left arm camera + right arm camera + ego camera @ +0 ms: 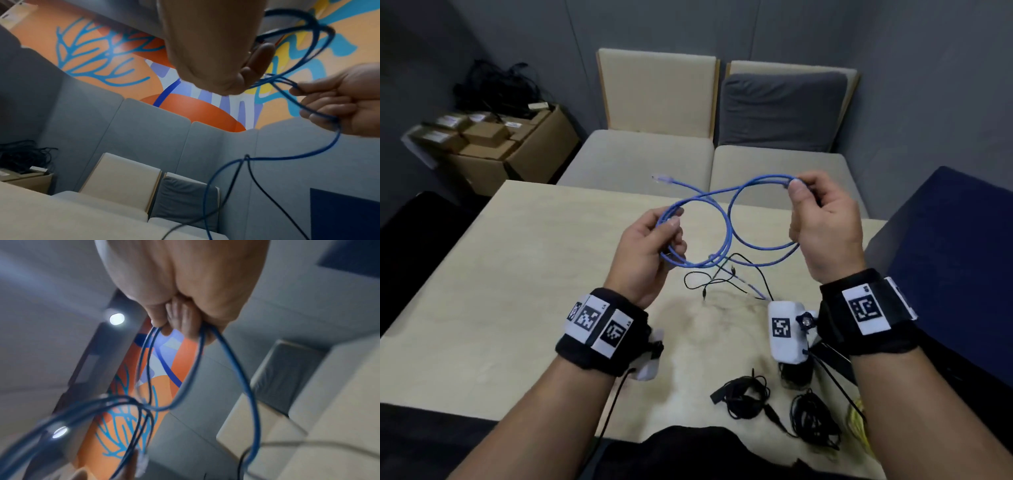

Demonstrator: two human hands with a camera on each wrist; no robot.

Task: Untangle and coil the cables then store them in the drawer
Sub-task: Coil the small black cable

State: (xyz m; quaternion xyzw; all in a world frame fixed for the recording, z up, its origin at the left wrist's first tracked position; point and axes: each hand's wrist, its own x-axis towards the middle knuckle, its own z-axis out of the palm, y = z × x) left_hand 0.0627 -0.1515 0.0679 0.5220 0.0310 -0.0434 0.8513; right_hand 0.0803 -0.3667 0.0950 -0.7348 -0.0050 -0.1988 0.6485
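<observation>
A blue network cable (729, 233) hangs in loops above the table between my two hands. My left hand (654, 246) grips one bundle of loops, thumb on top. My right hand (822, 219) pinches another loop at its top, fingers curled. The cable's clear plug (661, 179) sticks out to the far left. A thin black cable (722, 277) lies on the table under the loops, tangled with the blue cable's trailing end. In the left wrist view the blue cable (320, 104) runs through my right hand (339, 104). In the right wrist view the blue cable (236, 369) hangs from my curled fingers (180, 322).
Two black cable bundles (743, 397) (815, 421) and a yellow cable (858, 418) lie near the front right of the beige table (517, 274). Beyond the table stand a beige bench (640, 161), a cardboard box (517, 147) and a dark blue cabinet (955, 246).
</observation>
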